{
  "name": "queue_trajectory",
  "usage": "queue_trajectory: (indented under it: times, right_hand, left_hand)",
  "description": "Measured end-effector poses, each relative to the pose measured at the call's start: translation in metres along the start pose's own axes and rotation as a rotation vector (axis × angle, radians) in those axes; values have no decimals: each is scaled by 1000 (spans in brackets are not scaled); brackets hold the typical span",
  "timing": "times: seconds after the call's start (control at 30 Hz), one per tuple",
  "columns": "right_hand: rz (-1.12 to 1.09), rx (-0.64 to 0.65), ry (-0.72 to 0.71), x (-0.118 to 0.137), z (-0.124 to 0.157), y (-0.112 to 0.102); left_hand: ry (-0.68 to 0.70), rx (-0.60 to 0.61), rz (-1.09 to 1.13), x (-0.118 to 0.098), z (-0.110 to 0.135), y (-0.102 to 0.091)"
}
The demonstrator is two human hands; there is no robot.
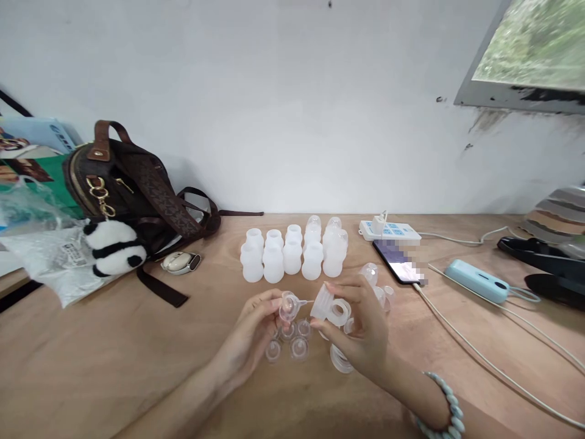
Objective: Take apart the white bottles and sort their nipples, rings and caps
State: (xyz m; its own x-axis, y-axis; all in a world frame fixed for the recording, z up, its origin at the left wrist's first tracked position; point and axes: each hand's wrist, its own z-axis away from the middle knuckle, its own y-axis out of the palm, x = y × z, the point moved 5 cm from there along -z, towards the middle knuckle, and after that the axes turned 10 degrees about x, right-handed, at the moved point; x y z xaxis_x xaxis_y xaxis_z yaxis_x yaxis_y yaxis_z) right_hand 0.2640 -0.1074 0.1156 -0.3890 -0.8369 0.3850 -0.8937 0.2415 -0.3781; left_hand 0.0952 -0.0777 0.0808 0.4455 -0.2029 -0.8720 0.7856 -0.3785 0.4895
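My left hand (260, 320) pinches a clear bottle teat (289, 306) by its rim, with a thin pale stem pointing right. Facing it, my right hand (363, 329) grips a translucent white screw ring (322, 303) between thumb and fingers. The stem's tip is close to the ring; whether they touch I cannot tell. Below my left hand several clear teats (299, 348) lie on the wooden table (183, 378). More white rings (341, 358) lie under my right hand, partly hidden by it. Clear domed caps (369, 273) are just beyond that hand.
Several small white bottles (273, 264) stand in rows behind my hands, some with clear caps. On the right are a phone (395, 262), a power strip (397, 233), a light-blue device (476, 280) and cables. A backpack (132, 183) with a panda charm (114, 247) and a mouse (178, 261) are left.
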Motion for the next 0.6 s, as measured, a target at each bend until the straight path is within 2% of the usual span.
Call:
queue_trajectory:
  times: [0.17, 0.33, 0.47, 0.53, 0.6]
  right_hand:
    - [79, 34, 79, -15, -7, -9]
    - [137, 1, 157, -28, -12, -19]
    - [160, -2, 164, -30, -16, -25]
    - [164, 5, 159, -31, -19, -28]
    - [176, 45, 162, -34, -22, -30]
  left_hand:
    - [88, -52, -177, -16, -10, -21]
    - [-62, -27, -495, -20, -25, -46]
    - [-128, 122, -826, -34, -20, -52]
    - [-206, 225, -1011, -39, -12, -52]
    - [-312, 280, -1137, -42, -4, -55]
